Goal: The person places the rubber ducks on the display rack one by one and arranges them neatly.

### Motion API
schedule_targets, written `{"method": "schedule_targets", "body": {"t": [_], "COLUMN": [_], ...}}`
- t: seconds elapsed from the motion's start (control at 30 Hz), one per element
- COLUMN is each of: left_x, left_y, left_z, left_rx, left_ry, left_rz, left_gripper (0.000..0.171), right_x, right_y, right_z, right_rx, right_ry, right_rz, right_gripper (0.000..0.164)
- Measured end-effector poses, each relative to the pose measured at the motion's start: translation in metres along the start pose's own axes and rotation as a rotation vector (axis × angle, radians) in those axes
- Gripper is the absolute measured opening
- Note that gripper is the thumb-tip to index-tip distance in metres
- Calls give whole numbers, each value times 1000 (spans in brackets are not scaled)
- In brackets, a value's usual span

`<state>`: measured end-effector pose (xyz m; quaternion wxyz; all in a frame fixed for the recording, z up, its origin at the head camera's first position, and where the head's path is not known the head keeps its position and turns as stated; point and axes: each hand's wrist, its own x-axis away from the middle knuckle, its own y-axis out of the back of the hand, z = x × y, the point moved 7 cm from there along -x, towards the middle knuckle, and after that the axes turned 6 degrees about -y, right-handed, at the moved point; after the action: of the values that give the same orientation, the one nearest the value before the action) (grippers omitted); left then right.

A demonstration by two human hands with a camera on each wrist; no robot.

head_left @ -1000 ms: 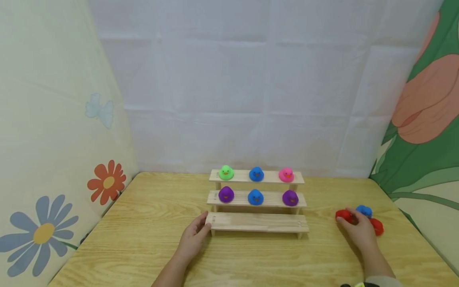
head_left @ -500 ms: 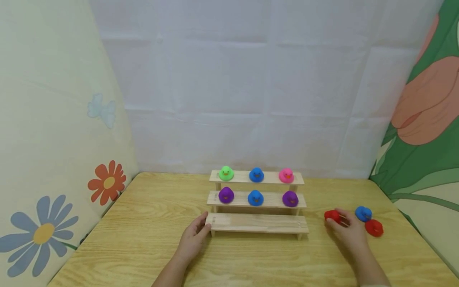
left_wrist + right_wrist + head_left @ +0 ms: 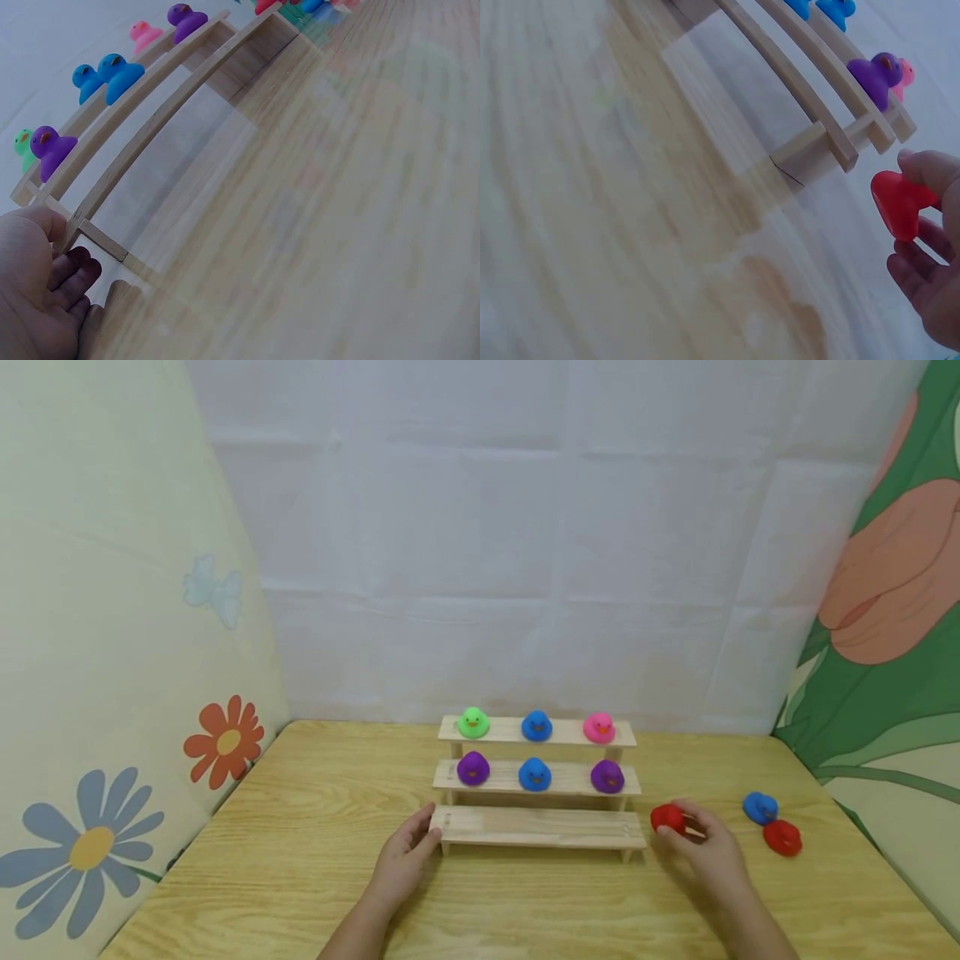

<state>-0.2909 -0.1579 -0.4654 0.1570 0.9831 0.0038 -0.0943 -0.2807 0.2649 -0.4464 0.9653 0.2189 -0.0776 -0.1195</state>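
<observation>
A three-tier wooden display stand [image 3: 540, 827] stands on the table, its front lowest tier bare. My left hand [image 3: 405, 856] grips the left end of that tier, thumb at the front corner; the left wrist view shows the hand [image 3: 37, 277] at the tier's end with its fingers curled beside the leg. My right hand [image 3: 708, 852] pinches a red rubber duck [image 3: 667, 819] just off the stand's right end. In the right wrist view that duck [image 3: 898, 206] is between thumb and fingers, raised off the table.
The middle tier bears purple [image 3: 473, 768], blue [image 3: 535, 774] and purple [image 3: 607, 776] ducks; the top tier bears green [image 3: 473, 722], blue [image 3: 537, 726] and pink [image 3: 599, 727] ones. A blue duck [image 3: 761, 807] and a red duck [image 3: 783, 837] lie at the table's right.
My right hand has carried the red duck leftward from beside the other loose ducks to near the stand's right end. My left hand has stayed in place.
</observation>
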Motion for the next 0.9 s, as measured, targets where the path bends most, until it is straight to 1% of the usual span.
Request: {"method": "schedule_targets", "body": {"t": [0.07, 0.23, 0.3, 0.47, 0.67, 0.9], "left_x": [0, 0, 1, 2, 1, 0], "left_y": [0, 0, 1, 1, 1, 0], "left_z": [0, 1, -1, -3, -1, 0], "left_rx": [4, 3, 1, 1, 4, 13], "left_ry": [-2, -4, -10, -29, -22, -4], "left_rz": [2, 2, 3, 9, 8, 4], "left_gripper": [50, 50, 51, 51, 51, 50], "right_x": [3, 9, 12, 17, 23, 31], "right_y": [-3, -10, -13, -20, -31, -47], "right_z": [5, 11, 14, 21, 31, 41], "right_rx": [-1, -3, -3, -1, -28, -54], "right_ry": [24, 15, 23, 87, 163, 196], "right_rz": [1, 26, 35, 36, 50, 102], "right_gripper": [59, 61, 61, 54, 49, 46]}}
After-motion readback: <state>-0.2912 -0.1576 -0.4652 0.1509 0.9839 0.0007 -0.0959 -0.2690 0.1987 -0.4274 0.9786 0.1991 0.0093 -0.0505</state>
